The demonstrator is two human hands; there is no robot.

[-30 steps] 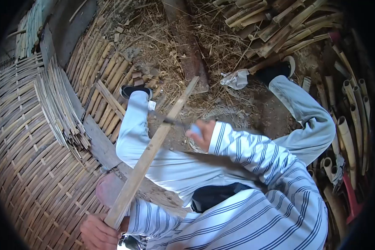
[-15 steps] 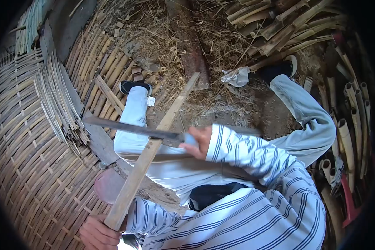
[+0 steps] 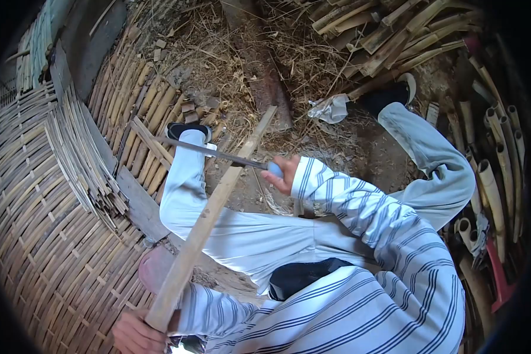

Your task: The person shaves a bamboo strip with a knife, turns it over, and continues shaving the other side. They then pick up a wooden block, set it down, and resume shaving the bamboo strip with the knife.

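Observation:
My left hand (image 3: 138, 332) is closed around the near end of a long, flat bamboo slat (image 3: 202, 227). The slat slants away from me, its far tip at the end of a dark wooden beam (image 3: 266, 88) on the ground. In my right hand (image 3: 288, 174) is a long knife (image 3: 209, 151) with a blue handle, gripped firmly. Its dark blade points left and crosses the upper half of the slat; blade and slat appear to touch.
A woven bamboo panel (image 3: 59, 236) fills the left side, with a bundle of thin strips (image 3: 82, 153) on it. Cut bamboo poles (image 3: 494, 189) stand at the right, near a red tool (image 3: 501, 283). Split bamboo (image 3: 404, 38) lies at upper right, beside crumpled white paper (image 3: 330, 109).
My right hand has carried the knife up along the slat, away from me, toward its far end. My left hand keeps its hold at the near end, almost unmoved.

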